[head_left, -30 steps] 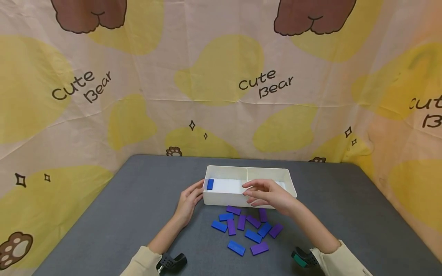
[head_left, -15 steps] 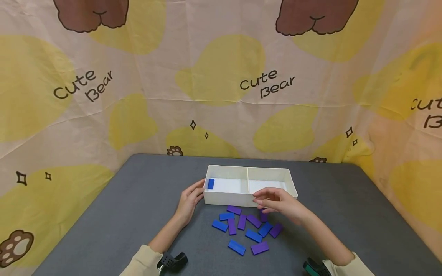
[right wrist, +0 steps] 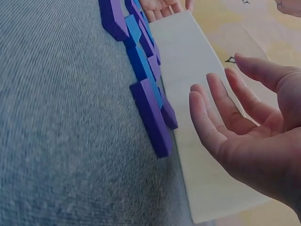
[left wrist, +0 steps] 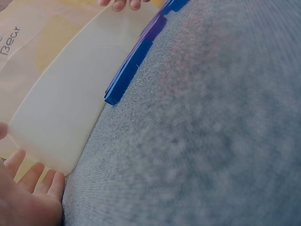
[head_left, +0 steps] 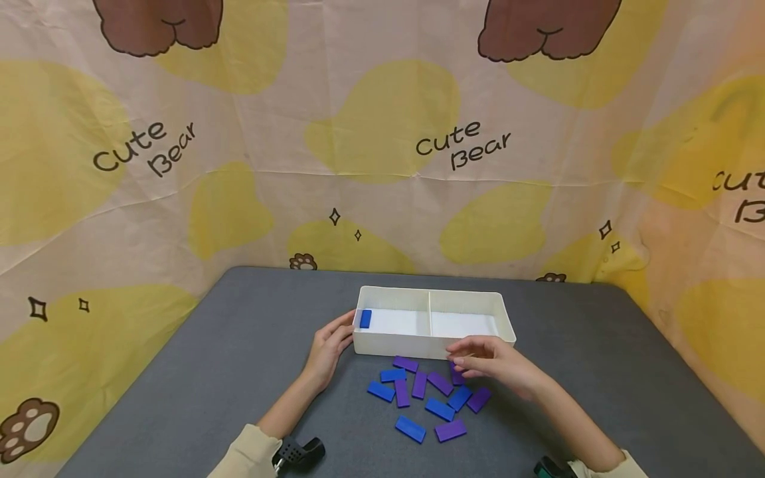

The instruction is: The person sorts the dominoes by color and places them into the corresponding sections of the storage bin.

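Observation:
A white two-compartment box point(head_left: 391, 344) stands toward the back of the table, with one blue block point(head_left: 366, 318) lying at the left end of its left compartment. My left hand point(head_left: 327, 355) rests its fairly straight fingers against the box's left end. Just in front of the box's right half hovers my right hand point(head_left: 499, 365), fingers loosely bent and holding nothing. It partly covers a purple block point(head_left: 457, 377) in the head view. Several more blocks lie loose before the box, among them a blue block point(head_left: 410, 429) and a purple block point(head_left: 451, 431) nearest to me.
The grey table point(head_left: 269, 318) reaches back to a patterned cloth point(head_left: 382, 146) hung behind it. A dark wrist device point(head_left: 299, 453) sits at the left cuff and another point(head_left: 552, 468) at the right cuff.
My right hand has drawn back from over the box, moving right and toward me to just in front of its near wall. My left hand has stayed at the box's end.

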A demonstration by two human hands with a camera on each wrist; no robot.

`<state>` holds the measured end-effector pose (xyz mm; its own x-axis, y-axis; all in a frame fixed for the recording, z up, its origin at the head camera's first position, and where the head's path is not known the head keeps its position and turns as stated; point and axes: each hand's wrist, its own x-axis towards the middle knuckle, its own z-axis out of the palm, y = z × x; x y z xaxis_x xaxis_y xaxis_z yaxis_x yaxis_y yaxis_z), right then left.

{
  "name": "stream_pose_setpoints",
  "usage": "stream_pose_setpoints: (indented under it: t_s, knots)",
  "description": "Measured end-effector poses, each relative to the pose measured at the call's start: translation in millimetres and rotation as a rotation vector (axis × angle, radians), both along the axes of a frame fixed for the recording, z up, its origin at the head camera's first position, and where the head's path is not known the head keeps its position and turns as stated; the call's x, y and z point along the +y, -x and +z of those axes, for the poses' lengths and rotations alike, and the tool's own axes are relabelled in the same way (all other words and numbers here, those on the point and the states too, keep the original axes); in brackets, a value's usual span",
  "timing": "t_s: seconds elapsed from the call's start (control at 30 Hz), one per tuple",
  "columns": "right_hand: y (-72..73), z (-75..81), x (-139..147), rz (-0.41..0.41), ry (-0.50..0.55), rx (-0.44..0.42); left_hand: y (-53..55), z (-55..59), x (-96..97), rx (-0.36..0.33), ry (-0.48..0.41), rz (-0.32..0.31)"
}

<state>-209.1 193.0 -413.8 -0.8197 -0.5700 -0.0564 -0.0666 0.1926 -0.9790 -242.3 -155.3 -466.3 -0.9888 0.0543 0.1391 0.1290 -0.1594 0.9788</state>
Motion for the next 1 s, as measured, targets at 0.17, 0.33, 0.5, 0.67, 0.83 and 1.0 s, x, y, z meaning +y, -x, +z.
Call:
stream_pose_setpoints:
  t_s: [0.17,0.33,0.5,0.67,0.83,1.0]
  knots:
    - [1.1,-3.4,3.3,0.007,-0.004,-0.018,0.8,0.8,0.8,-0.002,-0.001,-0.004]
    - [2.6,-9.2,6.2,0.033,-0.020,-0.011,-0.4,2.0,0.9,0.004,0.011,-0.006]
    - [3.8,-16.1,10.4,0.076,-0.030,0.022,-1.4,1.7,0.9,-0.006,0.006,0.003]
    - [4.6,-21.3,13.4,0.105,-0.042,0.048,-2.6,1.4,0.7,-0.006,-0.001,0.000]
    - [5.6,-24.0,16.5,0.135,-0.064,0.067,-2.0,0.8,0.4,-0.003,-0.004,-0.002]
    - [5.9,-25.7,16.6,0.153,-0.077,0.074,-1.2,1.0,0.0,0.002,-0.001,-0.004]
